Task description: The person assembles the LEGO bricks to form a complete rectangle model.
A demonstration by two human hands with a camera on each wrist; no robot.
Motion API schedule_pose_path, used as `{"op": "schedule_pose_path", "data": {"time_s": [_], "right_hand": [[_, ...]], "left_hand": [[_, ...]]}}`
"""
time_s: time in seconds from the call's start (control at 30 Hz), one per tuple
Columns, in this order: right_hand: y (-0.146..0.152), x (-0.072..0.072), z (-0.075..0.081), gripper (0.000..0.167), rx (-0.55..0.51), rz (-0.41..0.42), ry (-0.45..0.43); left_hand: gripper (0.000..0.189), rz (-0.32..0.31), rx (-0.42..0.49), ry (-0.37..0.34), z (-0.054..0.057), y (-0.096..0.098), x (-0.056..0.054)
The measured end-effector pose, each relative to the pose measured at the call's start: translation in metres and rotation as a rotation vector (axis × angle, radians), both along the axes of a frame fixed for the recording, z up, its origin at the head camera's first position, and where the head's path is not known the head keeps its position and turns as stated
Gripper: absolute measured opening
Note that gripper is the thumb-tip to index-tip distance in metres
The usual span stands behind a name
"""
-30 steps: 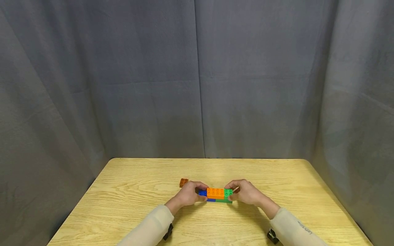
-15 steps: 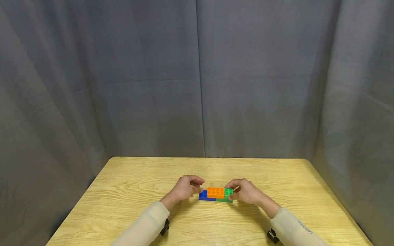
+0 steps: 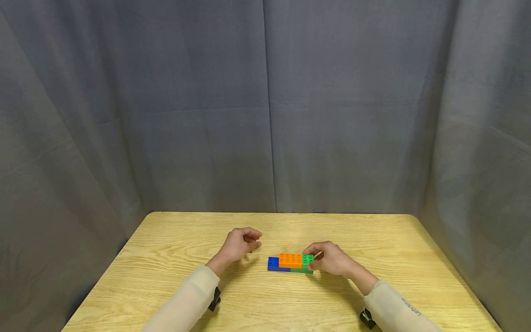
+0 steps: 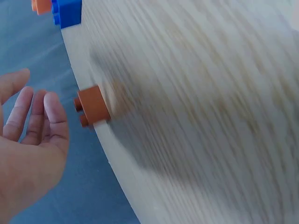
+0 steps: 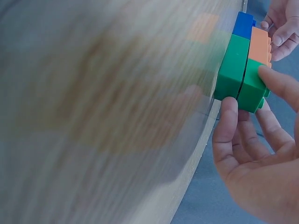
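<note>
With my right grip (image 3: pixel 331 259) pinching the green end (image 5: pixel 232 65) of the joined bricks (image 3: pixel 290 261) on the desk (image 3: pixel 373 235), I should bring my loose, empty left grip (image 3: pixel 236 244) squarely over the nearby brown brick (image 4: pixel 94 103).

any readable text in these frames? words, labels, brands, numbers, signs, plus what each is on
Right sleeve: one short line of dark lettering, too small and blurred to quote reliably.
Orange brick, blue brick, upper green brick, lower green brick, brown brick: no lettering visible.
Nothing else legible; no numbers or signs that I can make out.
</note>
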State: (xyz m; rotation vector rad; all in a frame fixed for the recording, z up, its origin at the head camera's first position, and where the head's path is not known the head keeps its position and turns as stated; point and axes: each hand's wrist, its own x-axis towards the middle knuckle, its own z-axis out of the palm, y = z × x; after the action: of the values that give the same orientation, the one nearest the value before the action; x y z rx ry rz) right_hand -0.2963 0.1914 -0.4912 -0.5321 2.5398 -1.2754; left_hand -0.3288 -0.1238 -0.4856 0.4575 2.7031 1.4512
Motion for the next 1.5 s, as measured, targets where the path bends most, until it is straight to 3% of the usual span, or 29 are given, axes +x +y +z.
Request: {"op": "schedule_pose_path", "data": {"time_s": [0.27,0.53,1.1,1.5], "right_hand": [[-0.001,0.000,-0.001,0.031,-0.001,0.004,0.009],[-0.002,-0.001,0.000,0.030,-0.018,0.010,0.007],[-0.004,-0.002,-0.002,0.030,-0.023,0.004,0.000],[-0.004,-0.001,0.000,0.031,-0.003,0.008,0.017]], "left_hand": [[0.024,0.127,0.011,-0.005,-0.008,-0.013,-0.008],[0.025,0.183,0.023,-0.048,-0.013,-0.020,-0.011],[0.033,0.132,-0.024,-0.102,-0.024,-0.025,-0.013],[0.033,0.123,-0.072,-0.087,-0.025,-0.025,-0.013]]}}
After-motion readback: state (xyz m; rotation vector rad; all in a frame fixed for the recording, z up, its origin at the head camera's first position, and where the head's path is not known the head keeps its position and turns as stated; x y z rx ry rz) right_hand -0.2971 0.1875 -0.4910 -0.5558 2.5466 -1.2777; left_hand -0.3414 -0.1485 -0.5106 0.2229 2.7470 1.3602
